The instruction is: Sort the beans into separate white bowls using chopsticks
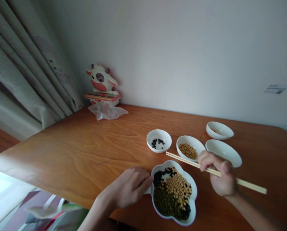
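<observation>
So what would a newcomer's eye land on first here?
Probably the white scalloped dish of black, yellow and green beans in the foreground, left hand at its handle. To its right, the right hand holds pale wooden chopsticks. Farther back, a white and red cow toy sits before the pale wall.

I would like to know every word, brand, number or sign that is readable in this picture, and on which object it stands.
No text can be read.
Label on the wall: grey print and a darker block, too blurred to read.
Red mark on the front of the cow toy: too small to read.
</observation>
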A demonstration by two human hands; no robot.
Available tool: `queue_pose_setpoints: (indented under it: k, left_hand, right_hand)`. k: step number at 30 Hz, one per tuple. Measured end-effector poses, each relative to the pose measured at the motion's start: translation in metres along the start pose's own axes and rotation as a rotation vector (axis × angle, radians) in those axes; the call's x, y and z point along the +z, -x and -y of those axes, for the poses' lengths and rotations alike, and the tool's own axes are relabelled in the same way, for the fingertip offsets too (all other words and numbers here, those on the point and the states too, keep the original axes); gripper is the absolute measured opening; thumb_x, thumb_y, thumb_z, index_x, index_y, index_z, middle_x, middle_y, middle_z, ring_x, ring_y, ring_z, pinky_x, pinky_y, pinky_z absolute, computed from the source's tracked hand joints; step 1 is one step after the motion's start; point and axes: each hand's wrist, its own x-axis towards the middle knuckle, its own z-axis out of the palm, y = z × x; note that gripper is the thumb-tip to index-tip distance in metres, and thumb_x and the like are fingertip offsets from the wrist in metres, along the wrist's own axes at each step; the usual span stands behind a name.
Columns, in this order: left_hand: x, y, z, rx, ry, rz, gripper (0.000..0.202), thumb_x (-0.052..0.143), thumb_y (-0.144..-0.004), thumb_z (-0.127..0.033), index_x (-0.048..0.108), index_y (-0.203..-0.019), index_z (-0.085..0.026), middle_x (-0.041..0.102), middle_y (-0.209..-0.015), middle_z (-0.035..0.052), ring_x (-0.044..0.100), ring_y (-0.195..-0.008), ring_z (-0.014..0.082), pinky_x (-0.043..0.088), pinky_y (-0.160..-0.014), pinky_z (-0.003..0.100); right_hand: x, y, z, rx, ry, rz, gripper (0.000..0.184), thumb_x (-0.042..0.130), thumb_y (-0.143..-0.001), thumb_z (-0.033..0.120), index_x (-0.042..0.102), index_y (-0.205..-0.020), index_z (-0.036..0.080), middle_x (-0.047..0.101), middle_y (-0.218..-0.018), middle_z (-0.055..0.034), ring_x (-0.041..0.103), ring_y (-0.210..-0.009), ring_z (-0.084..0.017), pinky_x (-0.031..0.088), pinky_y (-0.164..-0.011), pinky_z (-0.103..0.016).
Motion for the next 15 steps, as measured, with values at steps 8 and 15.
queue_pose_setpoints:
  k: [8, 15]
  left_hand:
    - [0.005, 0.011, -0.019, -0.022, -0.105, -0.012, 0.049, 0.030, -0.126, -0.032, 0.064, -0.092, -0.021, 0.076, -0.096, 0.0069, 0.072, -0.090, 0.0239, 0.051, -0.092, 0.037]
    - [0.004, 0.013, -0.022, -0.030, -0.080, -0.013, 0.045, 0.035, -0.125, -0.029, 0.063, -0.091, -0.022, 0.076, -0.094, 0.0058, 0.070, -0.088, 0.0232, 0.051, -0.090, 0.037]
  right_hand:
    - [-0.023, 0.017, 0.010, 0.122, -0.051, 0.113, 0.068, 0.039, -0.115, 0.068, 0.077, -0.075, 0.027, 0.060, -0.061, -0.0039, 0.054, -0.058, -0.022, 0.042, -0.057, -0.040]
    - [-0.025, 0.032, 0.011, 0.256, -0.035, 0.103, 0.077, 0.027, -0.116, 0.072, 0.070, -0.072, 0.026, 0.057, -0.060, -0.0034, 0.052, -0.058, -0.021, 0.041, -0.053, -0.038]
